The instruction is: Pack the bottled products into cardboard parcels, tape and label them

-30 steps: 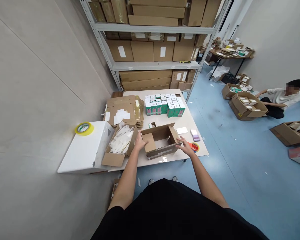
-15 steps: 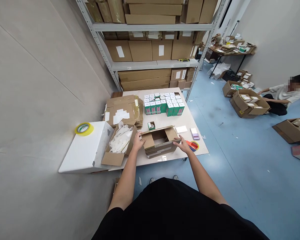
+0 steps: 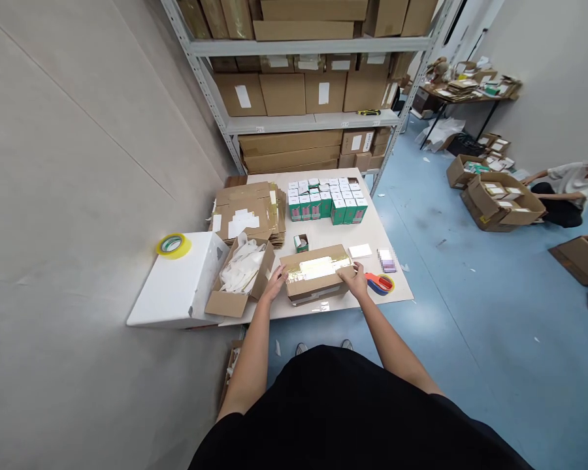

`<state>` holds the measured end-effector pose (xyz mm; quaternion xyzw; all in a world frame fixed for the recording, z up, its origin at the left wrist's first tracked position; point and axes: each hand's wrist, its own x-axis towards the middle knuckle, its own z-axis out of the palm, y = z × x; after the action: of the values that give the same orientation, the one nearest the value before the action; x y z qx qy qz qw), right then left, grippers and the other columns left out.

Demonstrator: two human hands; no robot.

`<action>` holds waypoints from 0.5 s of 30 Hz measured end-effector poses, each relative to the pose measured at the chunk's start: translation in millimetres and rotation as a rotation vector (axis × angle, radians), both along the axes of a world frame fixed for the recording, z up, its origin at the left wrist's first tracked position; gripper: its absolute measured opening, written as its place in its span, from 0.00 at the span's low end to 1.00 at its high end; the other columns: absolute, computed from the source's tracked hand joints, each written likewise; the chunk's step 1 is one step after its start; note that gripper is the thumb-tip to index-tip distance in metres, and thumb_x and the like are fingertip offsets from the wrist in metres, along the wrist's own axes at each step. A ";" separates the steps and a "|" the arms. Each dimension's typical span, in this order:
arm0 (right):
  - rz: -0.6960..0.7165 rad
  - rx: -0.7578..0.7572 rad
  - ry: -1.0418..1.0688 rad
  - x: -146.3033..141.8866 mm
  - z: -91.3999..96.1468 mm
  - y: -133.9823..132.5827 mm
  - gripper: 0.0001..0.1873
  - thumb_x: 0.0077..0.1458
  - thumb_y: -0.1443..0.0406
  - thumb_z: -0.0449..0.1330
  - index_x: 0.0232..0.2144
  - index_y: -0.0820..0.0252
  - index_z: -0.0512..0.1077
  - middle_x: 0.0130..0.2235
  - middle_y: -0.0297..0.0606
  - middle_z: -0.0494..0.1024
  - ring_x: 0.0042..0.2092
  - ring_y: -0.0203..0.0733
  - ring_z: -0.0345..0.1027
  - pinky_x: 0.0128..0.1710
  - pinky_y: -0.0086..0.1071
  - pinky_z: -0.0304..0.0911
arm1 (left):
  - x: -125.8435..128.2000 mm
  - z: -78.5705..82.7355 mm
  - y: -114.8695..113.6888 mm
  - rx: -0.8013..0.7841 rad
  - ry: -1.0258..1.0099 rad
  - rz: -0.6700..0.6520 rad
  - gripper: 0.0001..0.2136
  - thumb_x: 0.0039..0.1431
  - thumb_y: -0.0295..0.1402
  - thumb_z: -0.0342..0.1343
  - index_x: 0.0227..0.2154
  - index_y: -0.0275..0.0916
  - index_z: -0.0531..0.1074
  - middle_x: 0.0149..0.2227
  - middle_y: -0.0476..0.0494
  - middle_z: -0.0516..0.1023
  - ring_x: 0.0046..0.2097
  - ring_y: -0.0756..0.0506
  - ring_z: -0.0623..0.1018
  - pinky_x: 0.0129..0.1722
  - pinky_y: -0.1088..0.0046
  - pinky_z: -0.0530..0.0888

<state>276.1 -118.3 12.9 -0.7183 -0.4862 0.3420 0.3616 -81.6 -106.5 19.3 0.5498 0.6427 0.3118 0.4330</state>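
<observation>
A cardboard box [image 3: 313, 289] sits near the table's front edge. Its upper face appears closed, with shiny tape and a white label across it. My left hand [image 3: 275, 283] holds the box at its left end, fingers against the side. At the opposite end my right hand [image 3: 355, 281] grips the right corner, thumb towards the near side. Just behind the box stands a small open green carton [image 3: 300, 243] with something pale inside. An orange and blue tape dispenser [image 3: 379, 283] lies right beside my right hand. The inside of the box is hidden.
Rows of green-and-white cartons [image 3: 327, 200] stand at the table's back. Flattened cardboard [image 3: 245, 202] and a box of white packing material [image 3: 242, 264] are on the left. A tape roll [image 3: 173, 246] lies on a white block. A person [image 3: 563, 189] sits among boxes at right.
The box showed its open inside before; now a closed, taped face is uppermost. Both hands remain at its ends, and the right one has closed onto the corner. The view has shifted slightly.
</observation>
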 end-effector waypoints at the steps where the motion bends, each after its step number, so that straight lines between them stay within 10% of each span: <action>1: 0.013 -0.005 -0.016 -0.6 0.9 1.3 0.47 0.50 0.42 0.68 0.64 0.57 0.64 0.63 0.51 0.73 0.60 0.63 0.71 0.57 0.50 0.68 | 3.2 0.1 -1.8 -0.002 -0.011 0.002 0.32 0.67 0.54 0.57 0.69 0.46 0.67 0.70 0.38 0.68 0.68 0.38 0.71 0.66 0.62 0.68; 15: 0.385 -0.281 -0.493 -10.2 32.1 8.5 0.46 0.65 0.51 0.60 0.77 0.56 0.47 0.59 0.51 0.78 0.59 0.58 0.72 0.54 0.39 0.64 | 29.7 21.6 2.3 -0.113 0.214 0.139 0.33 0.60 0.32 0.65 0.69 0.44 0.68 0.66 0.41 0.74 0.65 0.36 0.75 0.65 0.62 0.70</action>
<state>265.9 -109.8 44.9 -0.7171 -0.6338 0.2836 0.0594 -51.9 -104.2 40.9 0.5087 0.7383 0.2440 0.3697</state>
